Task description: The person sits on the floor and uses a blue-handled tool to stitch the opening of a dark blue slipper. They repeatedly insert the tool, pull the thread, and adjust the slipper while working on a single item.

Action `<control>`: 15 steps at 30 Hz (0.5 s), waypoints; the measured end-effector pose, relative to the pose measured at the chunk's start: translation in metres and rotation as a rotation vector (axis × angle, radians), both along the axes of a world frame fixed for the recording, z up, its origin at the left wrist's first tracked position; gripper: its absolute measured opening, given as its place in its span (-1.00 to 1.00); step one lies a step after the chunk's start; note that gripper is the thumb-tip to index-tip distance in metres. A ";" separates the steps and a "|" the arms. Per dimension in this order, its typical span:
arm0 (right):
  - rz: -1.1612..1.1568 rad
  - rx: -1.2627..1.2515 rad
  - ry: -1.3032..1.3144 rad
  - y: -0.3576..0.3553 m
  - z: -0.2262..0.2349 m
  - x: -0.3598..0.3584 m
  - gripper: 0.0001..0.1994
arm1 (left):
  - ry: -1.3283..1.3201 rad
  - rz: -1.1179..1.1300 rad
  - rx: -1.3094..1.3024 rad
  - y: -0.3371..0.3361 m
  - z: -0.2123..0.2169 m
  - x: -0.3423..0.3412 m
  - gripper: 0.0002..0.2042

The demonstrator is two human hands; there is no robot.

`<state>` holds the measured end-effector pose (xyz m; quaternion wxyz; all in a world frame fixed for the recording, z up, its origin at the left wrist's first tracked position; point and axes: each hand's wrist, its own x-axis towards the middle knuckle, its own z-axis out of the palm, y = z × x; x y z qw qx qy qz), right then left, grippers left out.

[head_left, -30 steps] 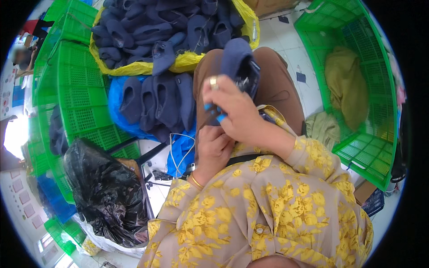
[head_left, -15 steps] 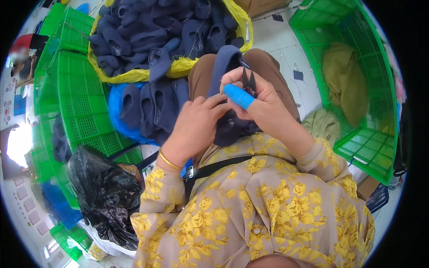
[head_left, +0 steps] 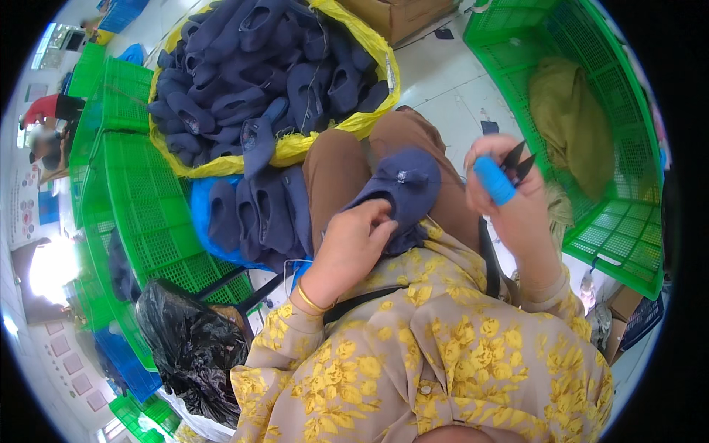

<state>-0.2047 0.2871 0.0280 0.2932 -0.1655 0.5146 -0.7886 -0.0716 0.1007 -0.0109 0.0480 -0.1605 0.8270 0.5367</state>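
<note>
Across my lap lies a navy slipper (head_left: 413,181), with a small pale patch showing on it. My left hand (head_left: 348,245) has its fingers curled over the slipper's opening and grips it there. Off to the right and apart from the slipper, my right hand (head_left: 513,203) is closed around black thread snips (head_left: 518,164), their two pointed blades standing apart. Blue tape (head_left: 493,180) wraps the right thumb. Part of the slipper is hidden beneath my left hand.
Ahead is a yellow sack (head_left: 394,70) heaped with navy slippers. Several more slippers (head_left: 247,214) stand in a row on blue plastic by my left knee. Green crates flank me left (head_left: 140,199) and right (head_left: 605,247). A black plastic bag (head_left: 188,347) sits lower left.
My right hand has moved right with the snips, away from the slipper. The slipper has turned and come lower on my lap, and my left hand now grips its opening.
</note>
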 end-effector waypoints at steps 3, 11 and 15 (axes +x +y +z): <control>-0.039 0.081 -0.142 0.026 -0.028 0.011 -0.90 | 0.002 0.044 -0.082 -0.016 0.006 -0.003 -0.86; -0.073 0.150 -0.227 0.042 -0.051 0.020 -0.89 | 0.110 0.211 -0.430 -0.081 -0.044 -0.042 -0.88; -0.048 0.188 -0.198 0.039 -0.050 0.021 -0.89 | 0.168 0.011 -0.763 -0.071 -0.064 -0.066 -0.85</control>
